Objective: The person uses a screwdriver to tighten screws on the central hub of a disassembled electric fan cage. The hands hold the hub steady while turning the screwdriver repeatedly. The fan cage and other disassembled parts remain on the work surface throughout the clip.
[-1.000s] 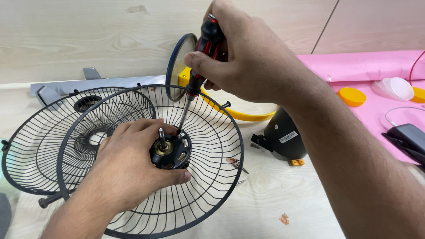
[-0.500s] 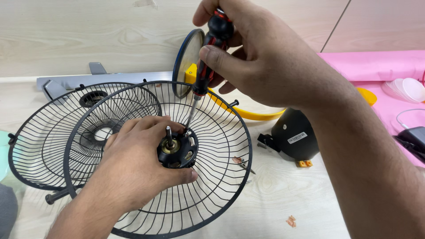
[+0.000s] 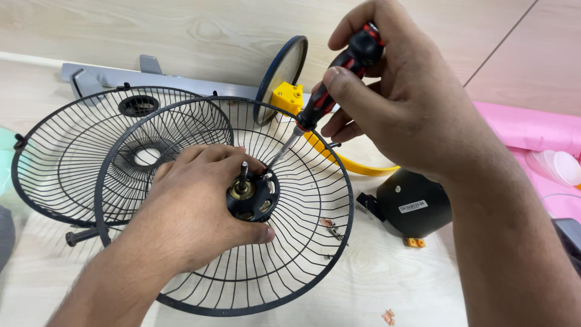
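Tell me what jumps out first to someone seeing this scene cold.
At centre, the left hand grips a black motor hub set in a black wire fan guard. Above it, the right hand angles a red-and-black screwdriver down onto the hub. A second wire guard lies at left, a black motor housing at right.
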